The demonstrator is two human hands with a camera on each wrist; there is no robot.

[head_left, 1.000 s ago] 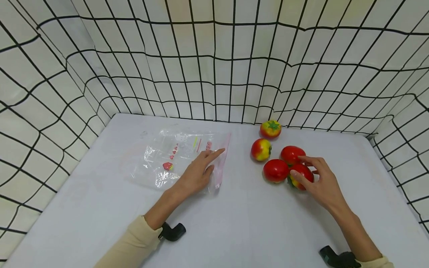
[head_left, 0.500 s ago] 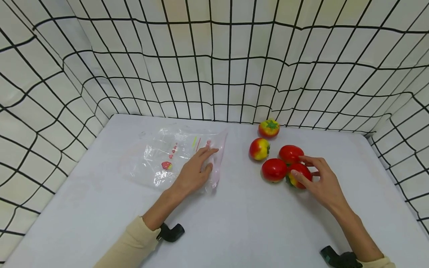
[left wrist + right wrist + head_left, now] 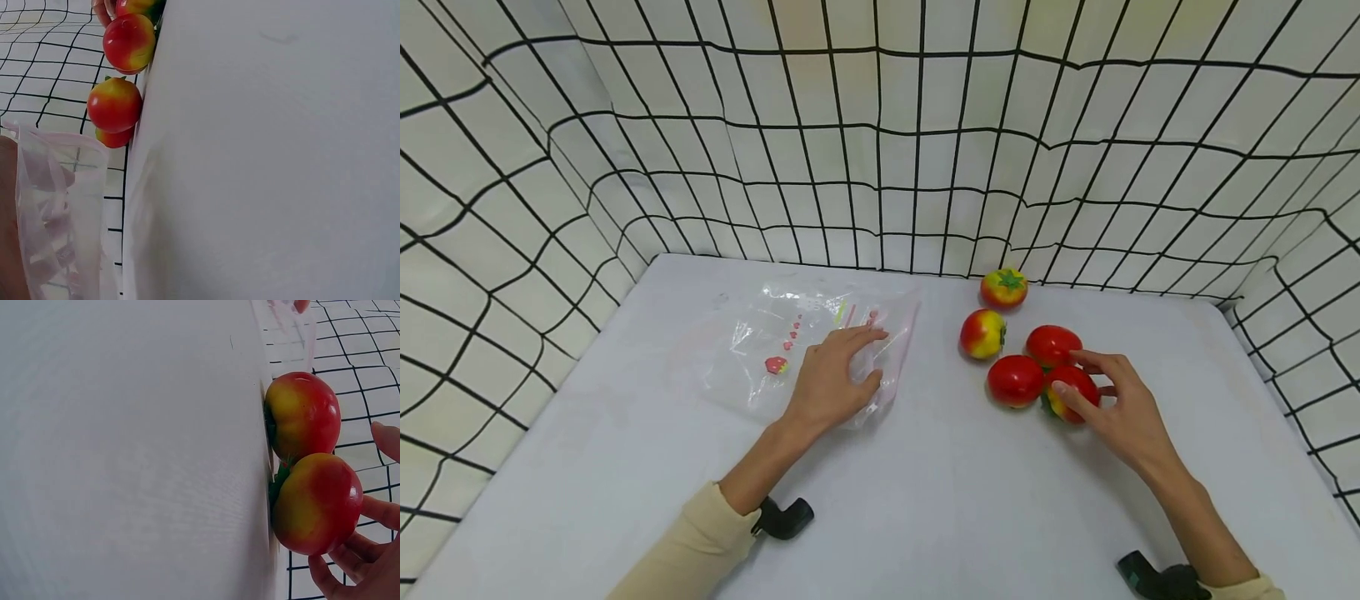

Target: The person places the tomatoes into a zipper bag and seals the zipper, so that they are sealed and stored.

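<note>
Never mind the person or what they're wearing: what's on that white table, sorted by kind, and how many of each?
Round reddish fruits: 5
Clear plastic bag: 1
Total: 6

From the head view we see a white table [image 3: 955,508] spreading at six o'clock, a pale back wall [image 3: 898,92] lined with a black grid [image 3: 917,131] at twelve, similarly lined side walls [image 3: 445,267] at nine and three, and a faint yellowish patch [image 3: 1063,25] near one.
</note>
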